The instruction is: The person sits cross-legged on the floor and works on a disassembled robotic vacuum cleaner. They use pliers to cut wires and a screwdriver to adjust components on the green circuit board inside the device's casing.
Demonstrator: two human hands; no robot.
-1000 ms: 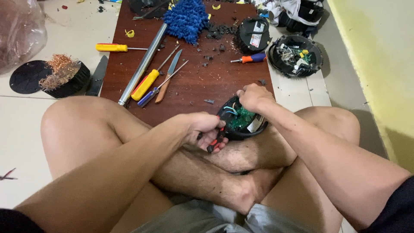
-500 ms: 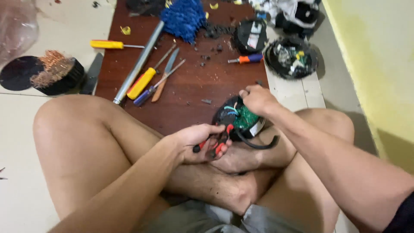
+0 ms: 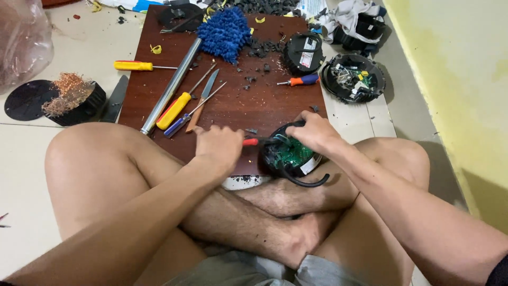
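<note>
A makeshift home repair spot is shown: a tiled floor [image 3: 21,175], screwdrivers [image 3: 172,110] beyond the hands on a wooden board [image 3: 238,106], copper scrap [image 3: 66,92] left.

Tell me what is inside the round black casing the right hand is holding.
Inside the round black casing a green circuit board shows, with black wires. The right hand covers the upper part, so the rest is hidden.

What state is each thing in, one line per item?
left hand: closed on a red-handled tool, tip at the housing
right hand: gripping the round black housing
round black housing: open, green circuit board exposed, cable looped below
second housing: open, loose parts inside
yellow screwdriver: lying unused on the board
</note>
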